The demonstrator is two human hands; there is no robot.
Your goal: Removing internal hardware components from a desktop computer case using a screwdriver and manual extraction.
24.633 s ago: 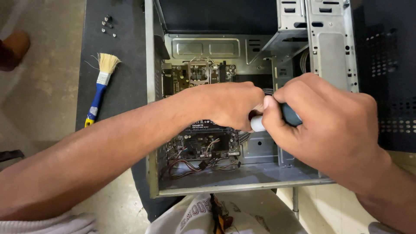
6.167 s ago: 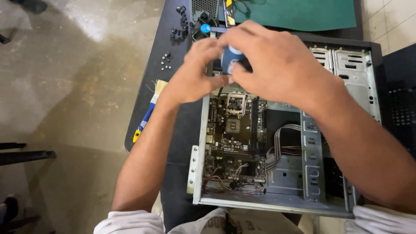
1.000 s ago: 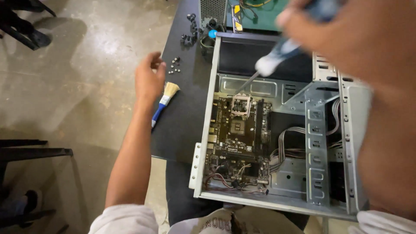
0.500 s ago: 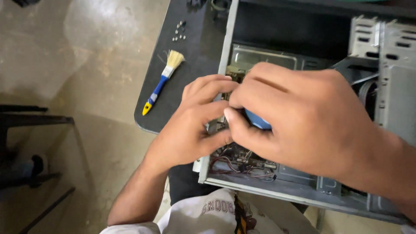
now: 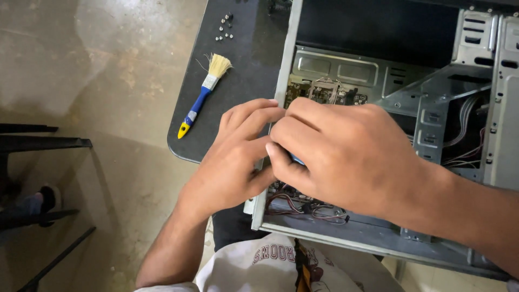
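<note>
Head view: the open computer case (image 5: 378, 238) lies on my black table (image 5: 243, 81). My right hand (image 5: 346, 157), raised 1 second ago, now clenches the blue-handled screwdriver (image 5: 296, 160) over the circuit board (image 5: 324, 94); my left hand (image 5: 238, 157), back from the brush (image 5: 205, 94), steadies it.

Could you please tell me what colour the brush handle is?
The brush handle is blue with a yellow tip, seen in the head view.

Brush (image 5: 204, 94) at 10 o'clock: blue handle, yellow tip, white ferrule, pale straw bristles, on a black table (image 5: 246, 65). Computer case (image 5: 411, 81) at 1–3 o'clock is grey metal with a black interior panel and a dark circuit board (image 5: 324, 93); red and black wires (image 5: 303, 203) at 6 o'clock. A sliver of blue tool handle (image 5: 296, 159) shows at centre; small silver screws (image 5: 224, 28) at 11 o'clock; floor (image 5: 81, 65) mottled beige-grey.
</note>
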